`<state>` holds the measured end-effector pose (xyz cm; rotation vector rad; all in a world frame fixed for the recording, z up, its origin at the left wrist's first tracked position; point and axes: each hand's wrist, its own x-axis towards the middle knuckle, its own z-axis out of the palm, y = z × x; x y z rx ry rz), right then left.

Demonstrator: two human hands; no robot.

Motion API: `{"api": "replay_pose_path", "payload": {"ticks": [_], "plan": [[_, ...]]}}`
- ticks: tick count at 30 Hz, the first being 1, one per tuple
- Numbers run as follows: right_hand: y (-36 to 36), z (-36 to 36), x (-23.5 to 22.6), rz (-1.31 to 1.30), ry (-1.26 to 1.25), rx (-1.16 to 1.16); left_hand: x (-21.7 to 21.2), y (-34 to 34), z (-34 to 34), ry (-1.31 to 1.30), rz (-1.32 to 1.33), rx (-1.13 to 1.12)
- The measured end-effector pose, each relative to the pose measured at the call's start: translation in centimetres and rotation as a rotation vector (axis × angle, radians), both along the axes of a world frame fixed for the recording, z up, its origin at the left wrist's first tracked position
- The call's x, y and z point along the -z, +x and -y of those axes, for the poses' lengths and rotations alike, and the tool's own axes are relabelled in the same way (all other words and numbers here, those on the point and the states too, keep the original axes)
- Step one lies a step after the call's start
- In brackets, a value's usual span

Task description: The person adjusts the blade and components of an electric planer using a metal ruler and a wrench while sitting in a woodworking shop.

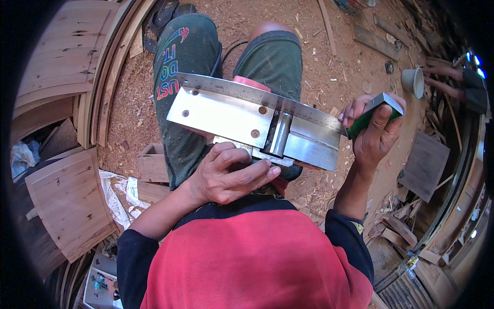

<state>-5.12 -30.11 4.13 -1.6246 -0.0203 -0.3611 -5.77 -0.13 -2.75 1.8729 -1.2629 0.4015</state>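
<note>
An electric hand planer (222, 114) rests upside down across my thighs, its shiny metal sole facing up. The cutter drum (280, 135) shows in the gap between the two sole plates. My left hand (226, 174) grips the planer's near side, fingers bent along the edge by the drum. With my right hand (380, 136) I hold a try square by its green and metal stock (373, 116), just past the planer's right end. Its ruled steel blade (303, 109) stretches along the far edge of the sole. Whether the blade touches the sole everywhere I cannot tell.
Wood shavings cover the ground (329, 56). At left are wooden panels (69, 198) and a small wooden box (153, 164). A pale bucket (412, 83), a dark board (424, 166) and wood offcuts (399, 232) lie at right. Another person's legs (443, 82) show at far right.
</note>
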Motion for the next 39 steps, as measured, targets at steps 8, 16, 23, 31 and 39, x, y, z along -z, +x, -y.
{"api": "replay_pose_path", "payload": {"ticks": [8, 16, 23, 31, 39], "plan": [[0.0, -0.3, -0.1, 0.008, -0.023, 0.008, -0.2, 0.0, -0.1, 0.031, 0.011, -0.001], [0.0, 0.0, 0.0, 0.006, -0.004, -0.013, 0.1, 0.0, -0.1, 0.008, -0.011, 0.003], [5.0, 0.9, 2.6, -0.055, 0.161, 0.202, -0.1, 0.3, 0.0, -0.011, -0.006, -0.002], [10.8, -0.5, 10.0, -0.259, 0.257, 0.201, -0.1, 0.6, -0.1, -0.002, -0.030, 0.010], [8.7, 1.2, 7.8, -0.042, -0.865, 0.354, 0.1, 0.9, 0.1, -0.008, -0.033, 0.014]]}}
